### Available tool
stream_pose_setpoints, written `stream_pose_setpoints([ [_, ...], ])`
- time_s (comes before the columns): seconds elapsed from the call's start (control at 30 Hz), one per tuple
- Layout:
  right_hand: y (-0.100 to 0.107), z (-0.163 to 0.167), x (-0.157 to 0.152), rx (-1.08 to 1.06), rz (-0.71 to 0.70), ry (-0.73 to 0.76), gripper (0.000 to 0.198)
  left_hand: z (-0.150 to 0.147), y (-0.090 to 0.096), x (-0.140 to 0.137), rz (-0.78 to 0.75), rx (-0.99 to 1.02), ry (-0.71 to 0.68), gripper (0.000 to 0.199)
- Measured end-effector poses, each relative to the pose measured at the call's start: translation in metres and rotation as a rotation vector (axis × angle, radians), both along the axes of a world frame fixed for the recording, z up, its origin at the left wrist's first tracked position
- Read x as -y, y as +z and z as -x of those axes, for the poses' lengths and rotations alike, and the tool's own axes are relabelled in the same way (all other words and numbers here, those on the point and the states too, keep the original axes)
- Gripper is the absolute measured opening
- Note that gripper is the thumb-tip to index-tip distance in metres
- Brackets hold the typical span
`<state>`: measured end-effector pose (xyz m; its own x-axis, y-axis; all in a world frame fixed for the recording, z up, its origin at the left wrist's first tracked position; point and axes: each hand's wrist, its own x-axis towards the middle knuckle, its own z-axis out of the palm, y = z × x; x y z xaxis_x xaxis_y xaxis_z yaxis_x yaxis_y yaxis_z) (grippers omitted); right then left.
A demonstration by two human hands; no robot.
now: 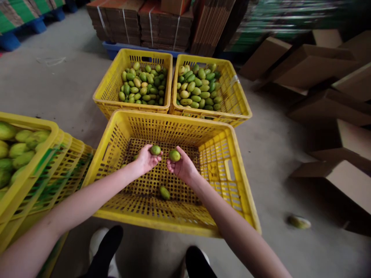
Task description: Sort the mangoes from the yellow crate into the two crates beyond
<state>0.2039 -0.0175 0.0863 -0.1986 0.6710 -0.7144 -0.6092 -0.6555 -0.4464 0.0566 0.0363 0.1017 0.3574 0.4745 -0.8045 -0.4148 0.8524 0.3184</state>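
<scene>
Over the near yellow crate [245, 185], each of my hands holds a green mango. My left hand [146, 160] has its fingers curled around one mango [155, 150], its end facing up. Close beside it, my right hand [184, 166] cups another mango [174, 155] between thumb and fingers. A loose mango [165, 192] lies on the crate's perforated bottom below my hands. Part of one more green fruit [135, 157] shows behind my left wrist, mostly hidden.
Two yellow crates, left [100, 90] and right [242, 102], hold many mangoes beyond the near one. A fuller crate [49, 125] stands at left. Open cardboard boxes [315, 61] line the right; a mango [299, 221] lies on the floor. Flattened cartons [116, 23] are stacked behind.
</scene>
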Motion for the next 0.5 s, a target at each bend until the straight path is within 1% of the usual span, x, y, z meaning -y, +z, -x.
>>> stream_pose_setpoints([
  [0.1, 0.002, 0.000, -0.001, 0.028, 0.011, 0.005, 0.052, -0.002, 0.000, 0.001, -0.009, 0.014, -0.059, 0.040],
  [0.2, 0.000, 0.000, -0.001, 0.044, 0.016, 0.019, 0.053, -0.003, -0.005, 0.003, -0.012, 0.033, -0.111, 0.044],
  [0.27, -0.004, -0.001, -0.001, 0.083, -0.011, 0.039, 0.050, -0.003, -0.008, 0.004, -0.039, 0.033, -0.113, 0.040],
  [0.3, -0.005, -0.002, 0.000, 0.145, -0.062, 0.034, 0.045, -0.003, -0.010, 0.004, -0.084, 0.028, -0.103, 0.035],
  [0.33, -0.006, -0.003, 0.001, 0.248, -0.152, 0.010, 0.038, -0.003, -0.010, 0.004, -0.163, 0.021, -0.090, 0.025],
  [0.37, -0.007, -0.005, 0.002, 0.391, -0.279, -0.031, 0.034, -0.003, -0.011, 0.004, -0.283, 0.012, -0.084, 0.014],
  [0.4, -0.006, -0.007, 0.003, 0.561, -0.434, -0.083, 0.037, -0.002, -0.011, 0.003, -0.439, -0.003, -0.094, 0.011],
  [0.47, -0.004, -0.011, 0.005, 0.896, -0.750, -0.179, 0.058, 0.001, -0.009, -0.001, -0.786, -0.047, -0.153, 0.034],
  [0.5, -0.002, -0.014, 0.006, 1.023, -0.872, -0.205, 0.066, 0.003, -0.007, -0.003, -0.936, -0.075, -0.188, 0.041],
])
